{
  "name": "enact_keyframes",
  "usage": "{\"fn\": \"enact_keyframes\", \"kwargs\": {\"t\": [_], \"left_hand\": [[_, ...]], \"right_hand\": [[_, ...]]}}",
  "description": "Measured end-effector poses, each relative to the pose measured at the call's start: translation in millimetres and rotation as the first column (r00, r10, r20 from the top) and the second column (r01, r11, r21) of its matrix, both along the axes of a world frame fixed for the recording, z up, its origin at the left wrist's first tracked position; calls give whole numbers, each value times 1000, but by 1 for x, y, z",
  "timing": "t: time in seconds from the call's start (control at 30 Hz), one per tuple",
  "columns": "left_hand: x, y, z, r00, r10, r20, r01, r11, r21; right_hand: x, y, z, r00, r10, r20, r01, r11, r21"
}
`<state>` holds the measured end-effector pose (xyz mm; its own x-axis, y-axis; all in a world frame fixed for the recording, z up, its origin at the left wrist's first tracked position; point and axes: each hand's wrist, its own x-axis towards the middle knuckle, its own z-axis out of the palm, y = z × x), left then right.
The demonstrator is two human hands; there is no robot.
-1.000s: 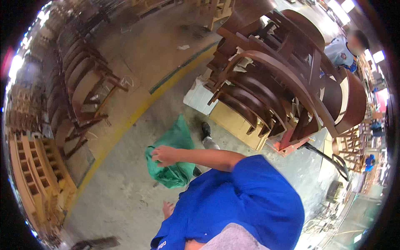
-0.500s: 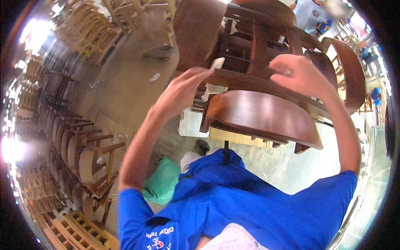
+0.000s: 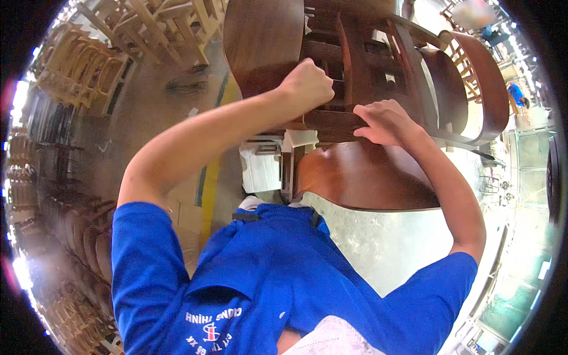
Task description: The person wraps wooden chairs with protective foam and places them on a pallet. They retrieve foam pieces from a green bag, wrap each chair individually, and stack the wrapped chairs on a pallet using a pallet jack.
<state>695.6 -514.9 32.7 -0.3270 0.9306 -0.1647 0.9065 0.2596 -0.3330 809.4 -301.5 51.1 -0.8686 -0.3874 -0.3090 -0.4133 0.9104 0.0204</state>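
Both hands on a dark wooden chair (image 3: 361,177)

Left hand (image 3: 307,86) fisted round its rail, right hand (image 3: 384,121) clamped alongside; keep both grips level when lifting.

A concrete floor (image 3: 378,236) carried everything, grey and mottled, with a yellow painted stripe (image 3: 212,177) running along it. A dark brown chair (image 3: 367,171) stood on it at the centre, more dark chairs piled on and behind it. Just left of it sat a white box (image 3: 260,168). Pale unfinished chairs (image 3: 148,29) stood stacked at the far side, and dark chairs (image 3: 53,195) were lined along the left.
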Motion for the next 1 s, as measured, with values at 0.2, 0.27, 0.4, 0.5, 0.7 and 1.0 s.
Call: {"fn": "enact_keyframes", "kwargs": {"t": [0.2,0.27,0.4,0.5,0.7,1.0], "left_hand": [[77,-121,-47,1000,-6,-22,22,432,902],[98,-131,-81,991,70,116,-135,454,881],[120,-128,-125,935,222,275,-348,440,828],[126,-121,-130,913,295,281,-396,478,784],[109,-87,-124,974,207,94,-206,630,749],[71,-85,-121,984,-30,175,-116,640,759]], "right_hand": [[0,-7,-4,999,-51,-2,51,998,24],[0,-8,-4,999,-31,-15,32,997,67],[3,-8,-4,999,-32,-23,33,998,60],[8,-8,-2,998,-34,-53,37,998,44],[8,-10,6,993,-27,-114,29,999,20],[-6,-12,2,1000,-26,-9,26,999,27]]}}
